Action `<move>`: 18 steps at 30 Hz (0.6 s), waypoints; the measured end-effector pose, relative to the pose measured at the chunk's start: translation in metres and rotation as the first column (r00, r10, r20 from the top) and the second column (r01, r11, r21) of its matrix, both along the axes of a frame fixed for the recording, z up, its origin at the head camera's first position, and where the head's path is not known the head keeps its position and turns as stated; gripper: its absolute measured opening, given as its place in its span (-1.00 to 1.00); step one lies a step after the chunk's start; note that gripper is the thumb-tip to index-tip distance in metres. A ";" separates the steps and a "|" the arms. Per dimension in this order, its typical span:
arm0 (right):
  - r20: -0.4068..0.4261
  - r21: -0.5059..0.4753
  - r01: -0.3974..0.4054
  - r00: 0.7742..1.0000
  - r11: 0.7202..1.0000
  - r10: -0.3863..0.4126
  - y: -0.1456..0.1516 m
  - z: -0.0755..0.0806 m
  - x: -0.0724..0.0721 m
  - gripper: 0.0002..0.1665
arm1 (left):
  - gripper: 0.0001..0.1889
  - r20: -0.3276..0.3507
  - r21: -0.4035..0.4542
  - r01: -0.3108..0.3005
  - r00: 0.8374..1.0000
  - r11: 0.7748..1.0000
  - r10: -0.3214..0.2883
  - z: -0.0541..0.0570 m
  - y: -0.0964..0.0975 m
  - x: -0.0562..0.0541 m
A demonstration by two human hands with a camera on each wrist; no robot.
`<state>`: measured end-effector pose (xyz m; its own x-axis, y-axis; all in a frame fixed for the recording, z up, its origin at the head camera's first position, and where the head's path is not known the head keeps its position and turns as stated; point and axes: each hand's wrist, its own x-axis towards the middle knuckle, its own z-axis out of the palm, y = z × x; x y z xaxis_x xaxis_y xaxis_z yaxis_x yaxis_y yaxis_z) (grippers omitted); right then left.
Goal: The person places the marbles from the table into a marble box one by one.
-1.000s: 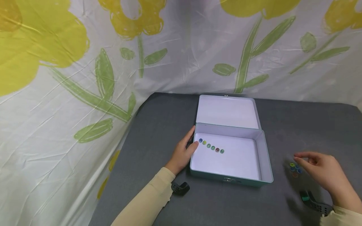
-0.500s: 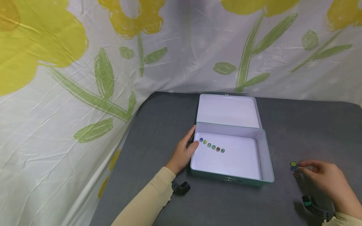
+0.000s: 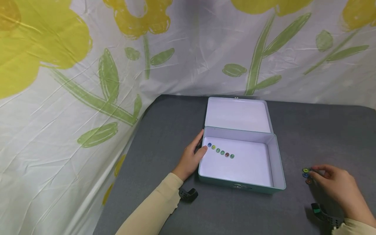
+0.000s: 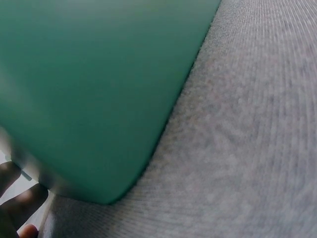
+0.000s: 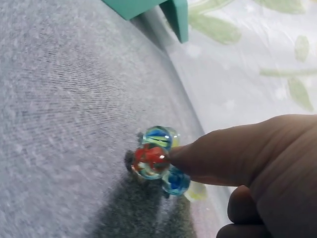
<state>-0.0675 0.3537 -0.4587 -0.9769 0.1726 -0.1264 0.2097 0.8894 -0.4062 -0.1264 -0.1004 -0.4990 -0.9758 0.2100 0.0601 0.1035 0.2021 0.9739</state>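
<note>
My left hand [image 3: 189,160] grips the left wall of an open green tin box [image 3: 243,187], thumb over the rim; its fingers [image 4: 27,201] show at the wall in the left wrist view. Inside, several glass marbles [image 3: 222,152] form a slanting row on the white floor. To the right of the box, my right hand [image 3: 337,182] has thumb and forefinger at a small cluster of marbles, pinching a blue marble [image 5: 177,182] partly hidden by the thumb. Beside it lie a red marble [image 5: 150,161], a blue-and-yellow marble [image 5: 157,136] and a yellow-green marble [image 3: 305,170].
The box's lid [image 3: 238,114] lies folded back behind it. Grey cloth covers the table [image 3: 173,124]. A white curtain [image 3: 188,58] with yellow flowers hangs behind and at the left.
My right hand has come down and slightly right onto the marble cluster, its fingers now covering part of it. My left hand keeps its grip on the box.
</note>
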 end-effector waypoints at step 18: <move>-0.061 0.027 0.027 0.998 0.999 -0.025 -0.003 0.006 0.003 -0.49 | -0.33 -0.010 -0.018 -0.001 1.000 1.000 0.001 0.001 0.000 0.000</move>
<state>-0.0641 0.3505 -0.4527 -0.9778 0.2004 -0.0619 0.2084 0.8951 -0.3942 -0.1261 -0.1007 -0.4982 -0.9755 0.2101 0.0656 0.1125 0.2198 0.9690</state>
